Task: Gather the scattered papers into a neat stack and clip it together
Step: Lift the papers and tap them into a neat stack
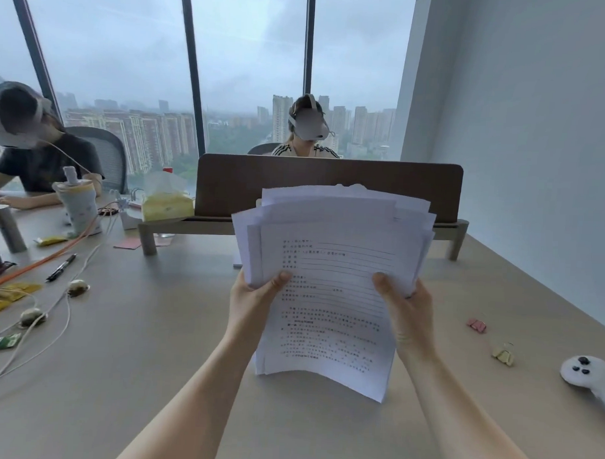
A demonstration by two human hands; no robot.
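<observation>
both hands, left [254, 305] and right [406, 310], grip uneven paper stack [330, 281] above desk [153, 344]; printed text blurred, unreadable.

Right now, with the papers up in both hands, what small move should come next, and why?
Probably tap the papers on the table to square them: the top edges fan out unevenly, so clipping now would lock in a messy stack. Both clips, pink and yellow, wait to the right.
</observation>
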